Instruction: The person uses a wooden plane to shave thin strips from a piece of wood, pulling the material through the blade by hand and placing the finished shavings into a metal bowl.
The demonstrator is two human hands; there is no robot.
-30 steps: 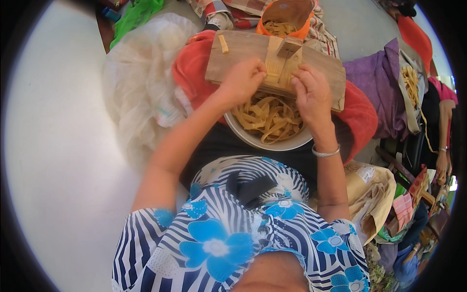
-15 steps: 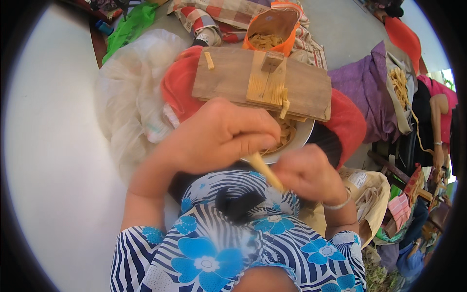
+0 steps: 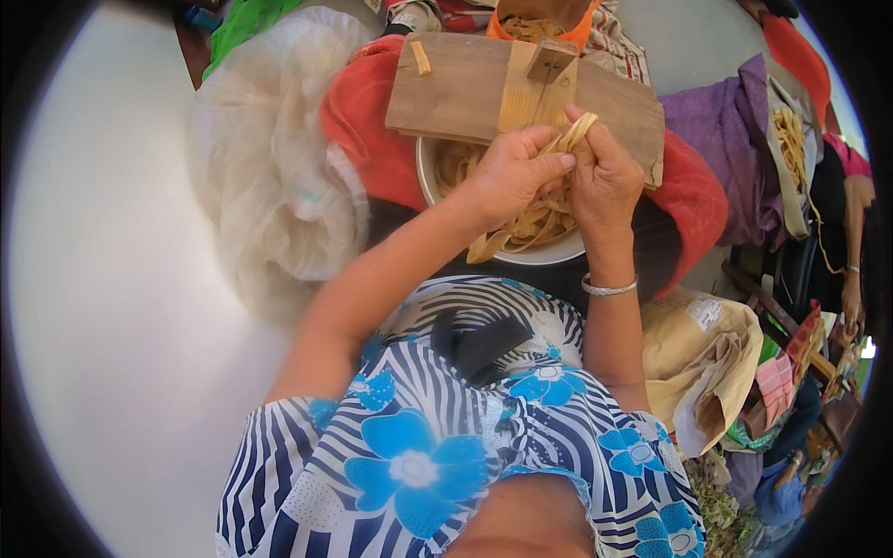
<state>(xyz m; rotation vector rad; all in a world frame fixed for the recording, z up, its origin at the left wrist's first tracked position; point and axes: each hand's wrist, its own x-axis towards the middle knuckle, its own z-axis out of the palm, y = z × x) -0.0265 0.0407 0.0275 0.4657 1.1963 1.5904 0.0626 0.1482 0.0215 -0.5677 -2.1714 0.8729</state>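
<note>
Both hands are closed on a pale tan flat strip (image 3: pixel 576 133), which loops up between their fingertips. My left hand (image 3: pixel 521 172) pinches it from the left, and my right hand (image 3: pixel 603 177) grips it with the thumb and fingers. They meet at the near edge of a wooden board (image 3: pixel 453 88) lying across my lap. A lighter wooden piece with an upright block (image 3: pixel 551 59) sits on the board, and a short yellowish peg (image 3: pixel 421 59) is at its left. Beneath the hands, a white bowl (image 3: pixel 428 177) holds a coiled heap of similar strips (image 3: pixel 521 234), partly hidden by the hands and board.
An orange container (image 3: pixel 588 26) with more strips stands beyond the board. A translucent plastic bag (image 3: pixel 270 158) lies to the left. On the right are a purple sack (image 3: pixel 721 153), bundled strips (image 3: pixel 789 144) and a brown paper bag (image 3: pixel 698 349). Another person's arm (image 3: pixel 856 242) shows farther right.
Both hands have moved away from my chest to the board's near edge, bringing the strip along. The strip, stretched slantwise between them before, now forms a loop at the fingertips.
</note>
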